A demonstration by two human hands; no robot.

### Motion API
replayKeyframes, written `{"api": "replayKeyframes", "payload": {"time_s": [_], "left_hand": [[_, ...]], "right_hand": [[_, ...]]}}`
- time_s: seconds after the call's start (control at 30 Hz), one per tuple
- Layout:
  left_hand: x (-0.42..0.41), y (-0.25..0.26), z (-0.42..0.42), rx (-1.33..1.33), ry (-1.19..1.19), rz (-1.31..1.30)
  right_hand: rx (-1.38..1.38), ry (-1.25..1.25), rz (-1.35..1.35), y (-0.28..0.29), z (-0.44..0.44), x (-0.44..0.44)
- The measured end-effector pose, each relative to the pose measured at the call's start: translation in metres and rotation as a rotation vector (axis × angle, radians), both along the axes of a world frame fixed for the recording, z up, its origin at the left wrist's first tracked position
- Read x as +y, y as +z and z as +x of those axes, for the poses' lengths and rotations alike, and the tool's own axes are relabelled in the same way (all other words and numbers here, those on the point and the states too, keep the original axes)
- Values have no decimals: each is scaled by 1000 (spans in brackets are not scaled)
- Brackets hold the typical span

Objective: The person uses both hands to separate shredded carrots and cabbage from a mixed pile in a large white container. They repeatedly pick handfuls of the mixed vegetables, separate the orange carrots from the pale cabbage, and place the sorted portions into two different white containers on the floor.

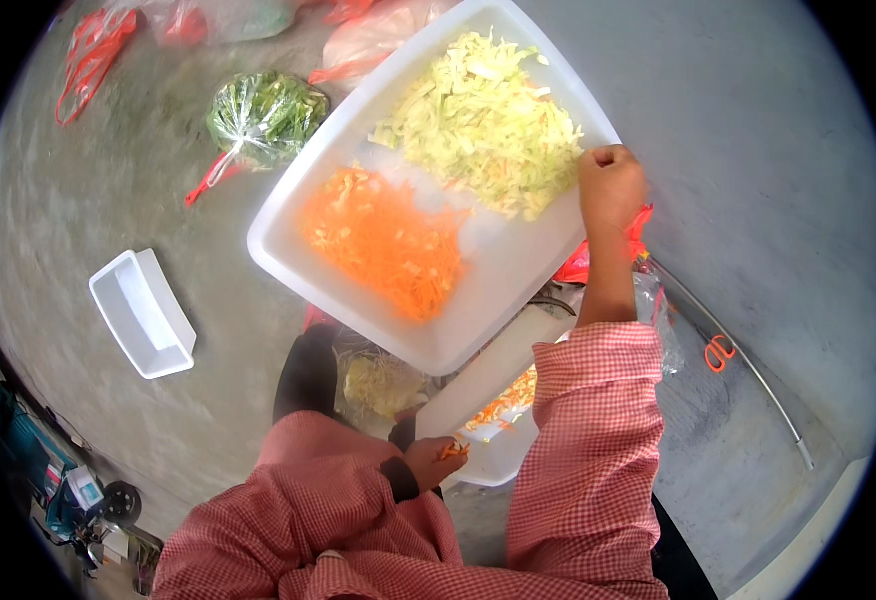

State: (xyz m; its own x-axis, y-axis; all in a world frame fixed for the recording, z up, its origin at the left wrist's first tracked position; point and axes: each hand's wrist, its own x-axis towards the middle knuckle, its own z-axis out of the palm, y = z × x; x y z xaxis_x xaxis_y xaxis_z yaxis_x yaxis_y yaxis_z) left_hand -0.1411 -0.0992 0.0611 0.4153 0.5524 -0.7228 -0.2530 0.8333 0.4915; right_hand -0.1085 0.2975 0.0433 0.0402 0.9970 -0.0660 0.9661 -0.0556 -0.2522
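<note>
A large white plastic tub [280, 247] is before me, with shredded cabbage [490, 124] in its far part and shredded carrot [389, 244] nearer. My right hand [612, 186] is closed in a fist around the tub's right rim. Lower down, my left hand [434, 461] holds a few carrot shreds [453, 450] between its fingers. Beside it is a lower white container [486, 471], where carrot and pale shreds [509, 405] lie. A pale flat board-like piece [475, 367] crosses above this container, partly hidden by the tub and my right sleeve.
A tied clear bag of leafy greens [265, 120] and red plastic bags [96, 56] lie on the concrete floor at upper left. A small white bin [141, 315] stands left. Orange-handled scissors [718, 353] and a thin metal tube [760, 375] are right. A teal vehicle [62, 480] stands lower left.
</note>
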Motion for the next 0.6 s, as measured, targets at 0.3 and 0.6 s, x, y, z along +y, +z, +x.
{"api": "replayKeyframes", "payload": {"time_s": [0.3, 0.6], "left_hand": [[-4, 1, 4, 1, -5, 31], [1, 6, 3, 49, -112, 59]], "right_hand": [[473, 251, -351, 3, 3, -70], [-320, 406, -400, -45, -18, -57]]}}
